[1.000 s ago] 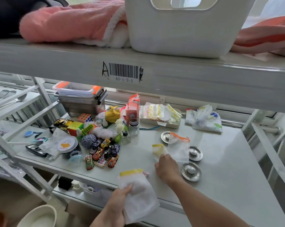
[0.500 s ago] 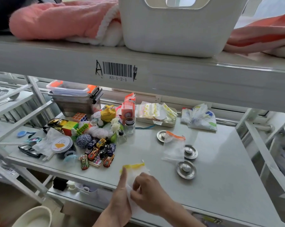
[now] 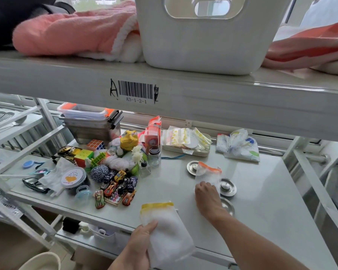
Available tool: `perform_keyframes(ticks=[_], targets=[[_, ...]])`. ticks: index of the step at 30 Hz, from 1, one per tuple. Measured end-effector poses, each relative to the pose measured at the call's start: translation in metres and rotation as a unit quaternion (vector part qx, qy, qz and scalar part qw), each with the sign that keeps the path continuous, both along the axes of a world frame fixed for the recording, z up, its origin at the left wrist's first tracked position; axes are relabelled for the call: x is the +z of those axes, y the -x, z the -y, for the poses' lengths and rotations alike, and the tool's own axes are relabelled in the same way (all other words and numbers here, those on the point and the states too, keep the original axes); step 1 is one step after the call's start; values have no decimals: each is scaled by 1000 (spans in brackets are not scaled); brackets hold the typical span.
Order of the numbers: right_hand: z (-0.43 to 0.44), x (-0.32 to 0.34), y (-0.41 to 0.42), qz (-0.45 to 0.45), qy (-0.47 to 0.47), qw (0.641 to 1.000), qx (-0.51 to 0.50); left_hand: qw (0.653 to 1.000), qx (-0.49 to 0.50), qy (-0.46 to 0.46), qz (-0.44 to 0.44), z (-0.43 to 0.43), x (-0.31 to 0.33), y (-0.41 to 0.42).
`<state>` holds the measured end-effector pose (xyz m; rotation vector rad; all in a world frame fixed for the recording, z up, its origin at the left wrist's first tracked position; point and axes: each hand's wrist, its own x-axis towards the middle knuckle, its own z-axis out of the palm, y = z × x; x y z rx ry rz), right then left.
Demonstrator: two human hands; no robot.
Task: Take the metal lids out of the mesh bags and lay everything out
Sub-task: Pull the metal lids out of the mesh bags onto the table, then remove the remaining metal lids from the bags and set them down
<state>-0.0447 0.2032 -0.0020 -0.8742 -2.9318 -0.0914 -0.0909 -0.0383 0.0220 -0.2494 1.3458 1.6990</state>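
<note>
Left to right: your left hand (image 3: 138,243) grips the yellow-trimmed mesh bag (image 3: 165,229) at the shelf (image 3: 261,191) front edge. Your right hand (image 3: 208,197) presses its fingers on the orange-trimmed mesh bag (image 3: 208,175); whether it pinches, you cannot tell. Three metal lids (image 3: 227,187) lie bare around that bag, one partly under your wrist.
</note>
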Motion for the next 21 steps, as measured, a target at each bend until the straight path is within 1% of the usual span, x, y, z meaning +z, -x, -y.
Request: perform_keyframes(ticks=[1,2,3,4,5,6,7,8,10,11,14,16,17,18,19,20,21], targets=[[-2,2,2,-24,24,999,-16,1000,3,1,4,0,-2,2],[-3,6,3,-75,62,994,-44,1000,4,-2,14,1,-6,3],[-1,13,3,-143,107,981,-71,1000,1,-4,28,1,-10,5],[3,20,1,-222,149,960,-84,999,-7,-8,36,0,-14,6],[9,28,-3,-297,176,935,-77,999,-11,-11,47,0,-17,8],[20,35,-10,-351,193,915,-52,998,-14,-12,52,-1,-16,7],[35,40,-21,-384,212,898,-15,998,-21,-18,60,-2,-16,7],[54,45,-34,-397,237,886,30,998,-26,-10,60,-4,-16,6],[93,41,-58,-381,285,872,116,998,-28,4,55,-9,-14,4],[110,33,-68,-371,286,871,145,998,-31,-4,59,-12,-13,2],[139,5,-84,-356,243,877,211,991,-62,-74,96,-19,-9,-2],[145,-1,-86,-346,249,877,223,975,-71,-136,162,-19,-3,-5],[147,1,-86,-337,265,874,228,969,-71,-149,183,-18,-3,-7],[148,3,-86,-306,282,881,225,966,-83,-158,189,-18,-5,-8],[147,5,-86,-263,294,891,224,966,-107,-163,168,-18,-4,-10],[144,7,-87,-223,322,890,231,973,-119,-151,125,-18,-7,-11],[139,11,-90,-233,357,874,234,983,-125,-117,70,-19,-11,-11]])
